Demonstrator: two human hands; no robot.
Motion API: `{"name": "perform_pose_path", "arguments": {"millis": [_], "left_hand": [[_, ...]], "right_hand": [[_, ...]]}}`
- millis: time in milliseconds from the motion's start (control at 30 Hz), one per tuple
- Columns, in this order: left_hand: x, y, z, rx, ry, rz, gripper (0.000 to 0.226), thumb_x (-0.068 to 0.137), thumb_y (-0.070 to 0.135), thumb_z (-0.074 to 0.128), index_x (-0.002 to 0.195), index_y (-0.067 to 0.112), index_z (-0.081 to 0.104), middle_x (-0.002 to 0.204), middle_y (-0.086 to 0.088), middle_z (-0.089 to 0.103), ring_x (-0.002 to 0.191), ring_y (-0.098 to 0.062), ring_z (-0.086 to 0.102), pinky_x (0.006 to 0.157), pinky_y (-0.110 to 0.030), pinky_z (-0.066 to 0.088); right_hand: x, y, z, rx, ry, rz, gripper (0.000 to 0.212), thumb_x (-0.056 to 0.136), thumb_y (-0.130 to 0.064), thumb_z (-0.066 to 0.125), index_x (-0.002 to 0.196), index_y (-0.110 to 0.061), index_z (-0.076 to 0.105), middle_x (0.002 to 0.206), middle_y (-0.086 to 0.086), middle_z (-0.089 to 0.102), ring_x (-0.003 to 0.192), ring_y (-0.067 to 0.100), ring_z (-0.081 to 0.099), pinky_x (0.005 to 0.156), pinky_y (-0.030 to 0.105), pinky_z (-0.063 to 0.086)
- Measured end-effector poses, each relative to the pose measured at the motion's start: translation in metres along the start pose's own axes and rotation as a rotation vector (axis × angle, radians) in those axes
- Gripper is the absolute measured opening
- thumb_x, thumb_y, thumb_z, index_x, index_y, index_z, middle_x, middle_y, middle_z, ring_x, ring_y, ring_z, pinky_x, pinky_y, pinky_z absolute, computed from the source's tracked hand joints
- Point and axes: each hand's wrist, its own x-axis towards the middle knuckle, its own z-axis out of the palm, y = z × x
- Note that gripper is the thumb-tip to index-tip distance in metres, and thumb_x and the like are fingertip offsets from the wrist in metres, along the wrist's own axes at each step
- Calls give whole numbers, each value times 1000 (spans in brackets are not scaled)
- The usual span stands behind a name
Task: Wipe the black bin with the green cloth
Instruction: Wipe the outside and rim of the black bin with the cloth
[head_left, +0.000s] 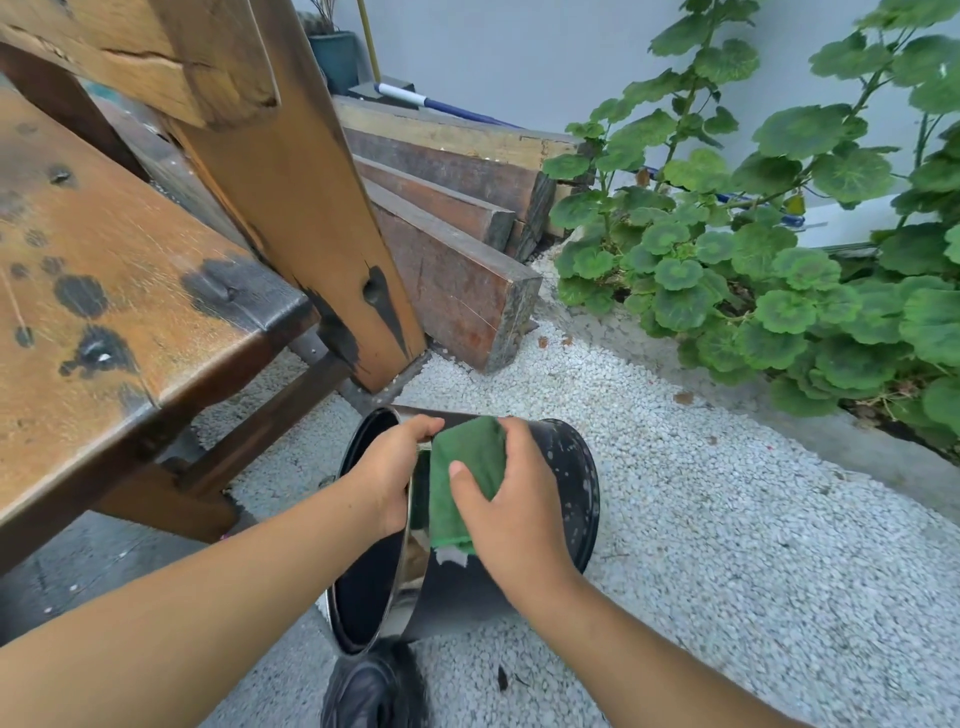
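The black bin (569, 470) lies tipped on its side on white gravel, its open mouth with a shiny metal rim facing left and toward me. My left hand (392, 475) grips the upper part of that rim, fingers curled over it. My right hand (511, 512) presses the folded green cloth (465, 467) flat against the bin's outer wall just behind the rim. The cloth's lower edge shows a white tag. Pale specks dot the bin's wall near its base.
A worn wooden bench (119, 270) with an upright leg (306, 197) stands to the left. Stacked timber beams (457, 244) lie behind the bin. Leafy green plants (769, 270) fill the right side. A black shoe (371, 693) rests below the bin.
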Motion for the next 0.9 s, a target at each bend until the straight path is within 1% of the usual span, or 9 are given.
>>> {"name": "perform_pose_path", "arguments": {"millis": [100,133,300,400,500,633,667,800,900], "left_hand": [[5,-4,2,-47,-28,-8,52,96,35,52,65,2,79,71,-19,75,59,-30,74,47,-32,57],[5,-4,3,-51,-31,-12,53,96,35,52,64,2,79,71,-19,75,59,-30,73,48,-32,57],[3,-2,-4,10,18,35,28,91,31,58,91,7,72,75,-13,75,61,-27,72,56,-32,58],[4,-3,-8,34,18,40,26,89,30,59,93,8,72,77,-13,75,61,-28,72,59,-33,57],[6,-3,-11,32,15,36,26,89,29,60,91,7,73,77,-14,76,58,-28,72,51,-31,57],[6,-1,-15,42,7,59,23,91,26,60,92,7,72,77,-12,78,59,-25,74,45,-28,56],[5,0,-16,49,6,65,22,92,26,60,94,8,71,79,-12,78,61,-25,75,45,-27,56],[3,2,-19,94,-16,53,26,91,27,61,104,6,71,91,-13,79,74,-27,77,53,-29,58],[6,5,-24,132,-46,83,34,93,37,61,110,9,72,99,-11,79,87,-27,76,74,-36,57]], "right_hand": [[-6,0,10,-59,-29,-31,34,81,-50,63,105,-44,39,101,-20,49,91,0,54,72,30,53],[-6,1,12,-81,-32,-32,37,81,-50,64,107,-43,38,102,-19,48,90,1,54,72,31,52],[4,14,11,-153,-15,-51,42,85,-48,66,112,-38,35,109,-15,47,92,10,56,73,34,52],[11,25,8,-202,12,-46,43,87,-49,65,113,-37,34,110,-13,47,89,12,56,68,32,49],[22,39,3,-266,28,-20,40,88,-49,63,112,-34,35,109,-11,48,84,11,53,65,30,45],[39,59,-7,-323,56,44,36,89,-45,66,101,-35,34,99,-11,47,78,9,47,55,18,32],[42,64,-10,-337,67,59,36,89,-44,66,100,-34,34,98,-11,47,78,9,47,55,18,31],[53,83,-22,-397,85,115,31,90,-42,66,101,-27,41,95,-7,50,79,15,53,60,33,40],[59,95,-31,-447,99,160,30,92,-40,65,101,-23,42,95,-3,51,77,18,52,60,35,40]]}}
